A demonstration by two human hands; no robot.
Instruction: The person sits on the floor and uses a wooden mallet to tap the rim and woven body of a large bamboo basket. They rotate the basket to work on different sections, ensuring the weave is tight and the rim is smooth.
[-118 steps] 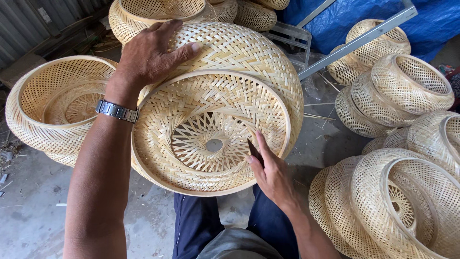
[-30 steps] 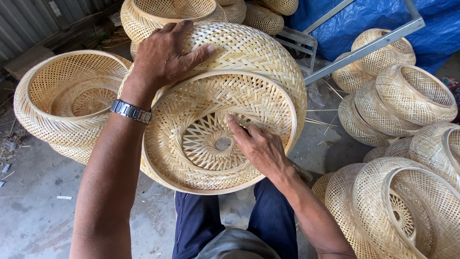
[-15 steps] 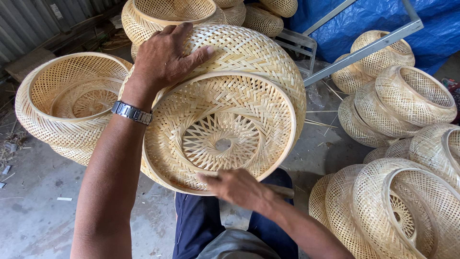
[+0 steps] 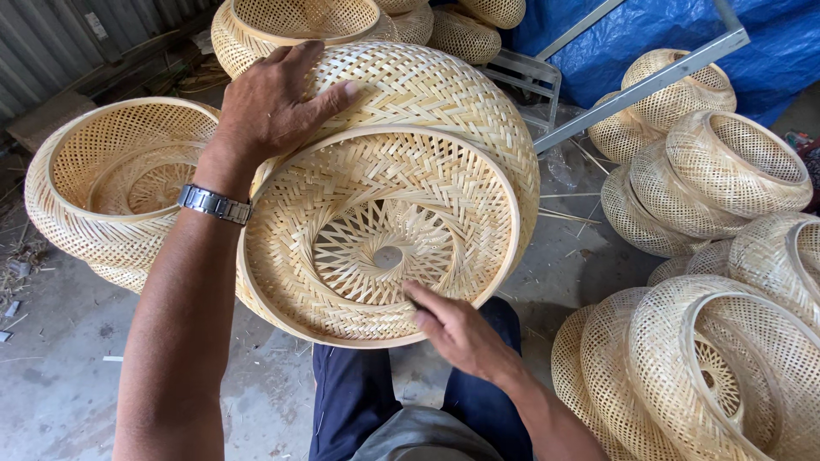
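The basket (image 4: 384, 230) sits tilted on the lap, mouth facing the person. The left hand (image 4: 273, 102) lies spread on its dome at 11 o'clock; the right hand (image 4: 457, 329), fingers loosely extended, touches the rim at 5 o'clock, having slid rightward from 6 o'clock.

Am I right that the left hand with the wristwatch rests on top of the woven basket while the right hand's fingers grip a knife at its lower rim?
Not quite. In the head view the right hand holds no knife; its bare fingers touch the woven basket at its lower rim. The left hand, with the wristwatch, does rest on top.
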